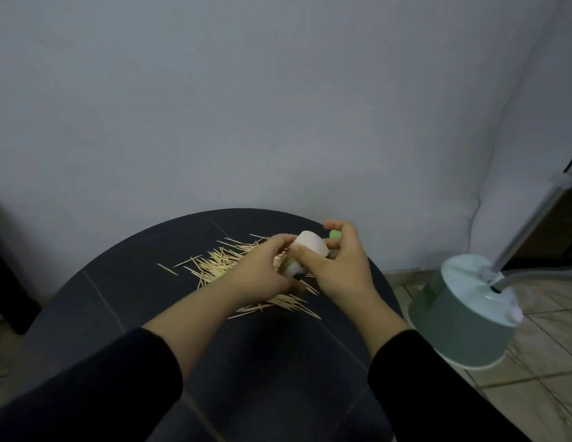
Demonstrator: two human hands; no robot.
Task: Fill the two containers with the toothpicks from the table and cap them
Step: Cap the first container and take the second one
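A pile of pale wooden toothpicks point(214, 266) is scattered over the middle of a dark round table point(118, 298). Both hands meet above the pile on one small container point(291, 267). My right hand point(339, 266) grips its white cap point(312, 244) from the right, thumb across the cap. My left hand point(262, 266) holds the container's lower body from the left, with toothpicks under the palm. A small green object point(334, 233), partly hidden behind my right hand, sits near the table's far edge.
A plain grey wall stands right behind the table. On the tiled floor to the right is a grey-green round appliance point(463, 317) with a pole and hose rising from it. A dark piece of furniture point(7, 275) stands at the left.
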